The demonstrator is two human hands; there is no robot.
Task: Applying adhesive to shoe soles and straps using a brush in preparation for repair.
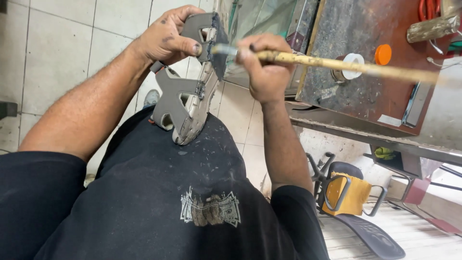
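Observation:
My left hand (171, 36) grips the toe end of a grey strapped sandal (185, 96), whose heel rests on my dark-shirted belly. The front of its sole is peeled away and looks dark. My right hand (264, 67) holds a long, glue-stained wooden brush (337, 63) by its handle. The brush tip touches the opened toe part of the sandal, right beside my left thumb.
A stained workbench (365, 96) stands at the right with a white jar (353, 65), an orange lid (383, 54) and a wooden-handled tool (433, 28) on it. Below it is a stool with a yellow pad (344, 195). A glass case (262, 21) and tiled floor (57, 43) lie ahead.

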